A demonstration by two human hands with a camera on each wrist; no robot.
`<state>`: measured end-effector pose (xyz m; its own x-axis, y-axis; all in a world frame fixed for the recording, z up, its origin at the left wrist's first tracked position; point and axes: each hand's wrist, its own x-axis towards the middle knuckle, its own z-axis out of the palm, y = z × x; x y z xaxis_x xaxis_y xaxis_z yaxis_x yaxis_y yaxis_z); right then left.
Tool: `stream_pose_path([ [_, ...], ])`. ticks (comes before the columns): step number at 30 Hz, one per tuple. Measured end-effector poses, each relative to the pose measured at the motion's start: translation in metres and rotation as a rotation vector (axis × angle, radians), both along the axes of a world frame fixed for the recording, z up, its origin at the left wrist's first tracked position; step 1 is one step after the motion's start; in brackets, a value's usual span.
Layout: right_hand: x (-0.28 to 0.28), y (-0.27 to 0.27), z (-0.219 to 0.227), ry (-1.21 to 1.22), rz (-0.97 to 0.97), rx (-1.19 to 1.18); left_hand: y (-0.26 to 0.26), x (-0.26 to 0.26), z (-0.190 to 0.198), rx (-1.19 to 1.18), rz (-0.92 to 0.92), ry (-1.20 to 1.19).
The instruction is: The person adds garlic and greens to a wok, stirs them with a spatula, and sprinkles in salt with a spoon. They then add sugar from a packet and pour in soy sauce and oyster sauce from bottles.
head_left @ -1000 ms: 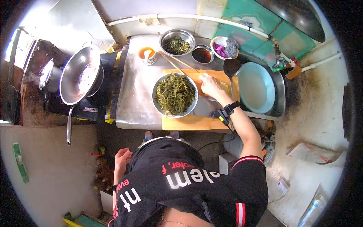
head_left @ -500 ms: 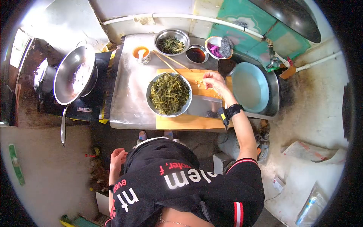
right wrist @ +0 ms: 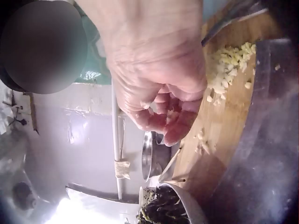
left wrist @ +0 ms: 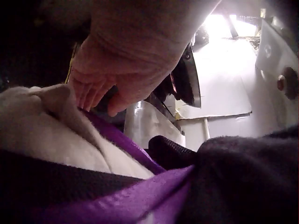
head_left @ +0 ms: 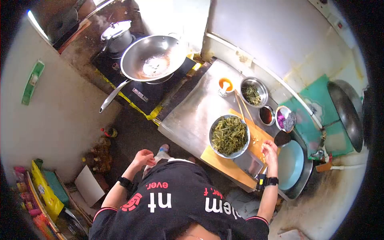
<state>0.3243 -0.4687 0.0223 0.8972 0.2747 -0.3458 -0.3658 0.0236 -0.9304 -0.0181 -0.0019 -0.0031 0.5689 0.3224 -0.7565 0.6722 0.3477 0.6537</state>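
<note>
My right hand (head_left: 269,151) is over the right end of the wooden cutting board (head_left: 224,165). Its curled fingers and thumb hold a little chopped garlic (right wrist: 172,115), and bits cling to the skin. A small pile of chopped garlic (right wrist: 231,63) lies on the board below, between the hand and the broad blade of a cleaver (right wrist: 261,144). Left of the hand, a bowl of cooked-looking dark green strands (head_left: 229,136) stands on the board. My left hand (head_left: 144,158) hangs beside the body at the waist, fingers loosely bent around nothing.
A wok (head_left: 154,60) and a lidded pot (head_left: 118,38) sit on the stove at left. Behind the board are chopsticks (head_left: 245,110), a cup of orange liquid (head_left: 225,85), a metal bowl of greens (head_left: 253,92) and a dark sauce bowl (head_left: 267,115). A blue basin (head_left: 291,166) fills the sink.
The head view has swung toward the stove. My right hand has lifted from the garlic on the board with fingers curled. My left hand still hangs at the side.
</note>
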Motion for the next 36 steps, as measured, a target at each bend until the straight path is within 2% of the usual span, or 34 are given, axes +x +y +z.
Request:
stream_pose_path([
  [4,-0.015,0.000,0.034,0.027,-0.083,-0.041,0.033,-0.001,-0.005,-0.050,0.078,-0.033],
  [7,-0.026,0.033,0.081,-0.024,-0.074,-0.056,0.076,0.002,-0.011,-0.064,0.084,-0.053],
  [9,-0.035,0.079,0.113,-0.062,-0.062,-0.070,0.112,0.004,-0.005,-0.110,0.154,-0.121],
  [11,-0.041,0.142,0.142,-0.124,0.030,-0.067,0.157,0.005,-0.006,-0.106,0.115,-0.137],
  [13,-0.036,0.204,0.154,-0.114,0.211,-0.030,0.203,0.009,-0.009,-0.353,0.291,-0.269],
  [14,-0.041,0.249,0.166,-0.103,0.186,-0.014,0.225,0.012,-0.008,-0.406,0.259,-0.327],
  [15,-0.038,0.287,0.172,-0.098,0.256,0.012,0.242,0.011,-0.010,-0.483,0.173,-0.562],
  [16,-0.028,0.318,0.161,-0.158,0.337,0.022,0.253,0.022,0.010,-0.556,0.152,-0.536],
  [17,-0.024,0.355,0.157,-0.207,0.317,0.033,0.261,0.037,0.039,-0.624,0.134,-0.510],
  [18,-0.025,0.398,0.169,-0.169,0.409,0.123,0.267,0.047,0.053,-0.641,0.055,-0.517],
  [19,-0.018,0.431,0.163,-0.159,0.465,0.085,0.270,0.055,0.062,-0.660,-0.022,-0.525],
  [21,-0.003,0.485,0.134,-0.279,0.449,0.005,0.269,0.068,0.069,-0.641,-0.161,-0.536],
  [22,0.001,0.511,0.123,-0.419,0.399,-0.127,0.271,0.072,0.070,-0.660,-0.233,-0.552],
  [23,0.008,0.531,0.109,-0.477,0.444,-0.126,0.272,0.077,0.070,-0.679,-0.301,-0.569],
  [25,0.033,0.557,0.057,-0.471,0.470,-0.210,0.273,0.083,0.066,-0.786,-0.288,-0.548],
  [27,0.055,0.568,0.016,-1.064,0.626,-0.556,0.270,0.086,0.063,-0.732,-0.247,-0.459],
  [28,0.044,0.569,0.039,-1.301,0.511,-0.689,0.266,0.086,0.072,-0.719,-0.174,-0.393],
  [31,0.031,0.591,0.116,-1.240,0.473,-0.658,0.265,0.087,0.078,-0.756,-0.184,-0.414],
  [32,0.020,0.599,0.145,-1.296,0.400,-0.775,0.265,0.088,0.079,-0.757,-0.194,-0.412],
  [33,0.015,0.605,0.160,-1.295,0.392,-0.779,0.265,0.088,0.079,-0.773,-0.181,-0.400],
  [35,0.010,0.613,0.178,-1.245,0.204,-0.694,0.265,0.089,0.080,-0.783,-0.183,-0.374],
  [36,0.012,0.619,0.164,-1.212,0.103,-0.531,0.268,0.089,0.075,-0.811,-0.203,-0.402],
])
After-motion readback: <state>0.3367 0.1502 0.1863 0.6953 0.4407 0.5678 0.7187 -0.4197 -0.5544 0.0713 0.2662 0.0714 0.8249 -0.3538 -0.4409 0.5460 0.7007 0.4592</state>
